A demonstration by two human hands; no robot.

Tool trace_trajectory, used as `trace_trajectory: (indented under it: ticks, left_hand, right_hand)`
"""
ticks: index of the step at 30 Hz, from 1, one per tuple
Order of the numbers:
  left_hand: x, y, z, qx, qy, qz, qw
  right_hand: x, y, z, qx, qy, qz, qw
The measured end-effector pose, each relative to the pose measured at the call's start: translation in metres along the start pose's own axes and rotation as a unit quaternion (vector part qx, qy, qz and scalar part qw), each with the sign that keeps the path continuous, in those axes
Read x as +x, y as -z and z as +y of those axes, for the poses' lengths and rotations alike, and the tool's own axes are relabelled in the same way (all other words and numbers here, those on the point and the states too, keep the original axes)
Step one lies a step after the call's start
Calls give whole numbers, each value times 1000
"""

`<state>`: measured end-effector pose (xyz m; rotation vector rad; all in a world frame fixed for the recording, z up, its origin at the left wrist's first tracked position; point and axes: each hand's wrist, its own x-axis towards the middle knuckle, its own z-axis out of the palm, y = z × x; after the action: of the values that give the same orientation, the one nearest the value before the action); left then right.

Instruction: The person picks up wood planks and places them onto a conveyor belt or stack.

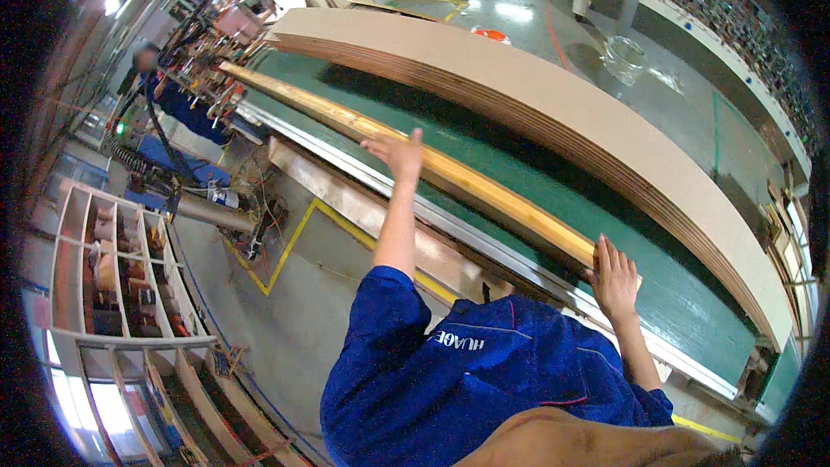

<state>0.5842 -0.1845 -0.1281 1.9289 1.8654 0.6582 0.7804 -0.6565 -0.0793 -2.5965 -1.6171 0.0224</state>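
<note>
A long, narrow wooden bar (506,193) with a glossy yellowish top lies lengthwise on a green conveyor belt (681,311). My left hand (401,154) rests on the bar around its middle, fingers spread and thumb out. Near the bar's right end, my right hand (614,277) lies over it with the fingers extended; its thumb is at the near edge. Neither hand is plainly closed around the bar. Beyond the bar, a stack of long brown boards (519,91), probably cardboard or fibreboard, runs along the belt's far side.
A white metal rail (363,170) edges the belt on my side. At the left are a machine arm with hoses (214,211), shelving racks (133,337) and a co-worker in dark blue (188,110). Yellow lines (285,259) mark the floor. Clear plastic wrap (624,58) lies beyond the stack.
</note>
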Motion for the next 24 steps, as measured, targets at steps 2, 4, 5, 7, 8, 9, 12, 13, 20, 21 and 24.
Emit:
trace_trajectory:
  ticks: [2,4,5,7,8,9,12,13,20,21,24]
  left_hand:
    - [20,-4,-20,-172,67,-20,983]
    - [16,-17,-24,-357,51,2,933]
    - [17,-21,-32,-434,40,-6,900]
    - [7,-19,-30,-550,49,4,834]
    - [1,-15,-33,-574,38,-16,818]
    - [-4,-11,-30,-599,25,-37,799]
    - [-6,-6,-35,-643,22,-79,761]
    - [-8,-4,-37,-643,19,-85,761]
    - [-28,-7,-36,-595,61,-115,793]
    - [-35,-12,-27,-552,62,-97,826]
    - [-56,-19,-11,-552,88,-85,825]
  right_hand:
    - [1,5,-2,3,5,2,1000]
    - [-1,5,-2,-5,11,23,1000]
    - [0,4,-1,-10,10,23,1000]
    - [0,3,-1,-20,14,30,999]
    - [-1,2,-1,-19,14,27,999]
    - [-1,1,-1,-19,11,26,999]
    - [-2,4,-1,-19,7,16,1000]
    - [-2,6,-1,-23,8,13,1000]
    - [-1,4,0,-41,39,35,998]
    - [0,5,1,-35,49,39,997]
    - [-4,-2,4,-68,95,69,991]
